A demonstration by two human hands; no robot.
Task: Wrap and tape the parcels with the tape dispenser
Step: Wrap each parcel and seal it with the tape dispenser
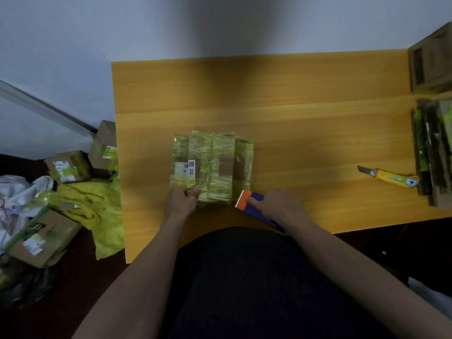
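- The wall (73, 45) behind is plain, pale and matte; it fills the top of the view.
- The table (305, 118) is a smooth rectangular slab with an orange-yellow wood-grain finish, its near edge against the person's dark clothing.
- On the floor left of the table lie several brown cardboard boxes (41, 238) with white labels and yellow-green tape, along with a crumpled yellow plastic bag (97, 211) (soft and creased).
- At the table's right edge is a stack of flattened cardboard (433, 152) with green-taped edges; farther back there is another brown carton (430, 59).
- The parcel (212, 167) sits near the middle of the table, towards the near edge: a boxy brown package banded in glossy, wrinkled yellow-green tape, with a white label on its left side.
- The left hand (182, 200) grips the parcel's near left corner, thumb on top and fingers curled at the edge.
- The right hand (281, 204) is closed around the tape dispenser (252, 201), a blue plastic tool with an orange serrated head, just beside the parcel's near right corner.
- A yellow utility knife (389, 177) lies flat to the right, blade out, its tail touching the cardboard stack.
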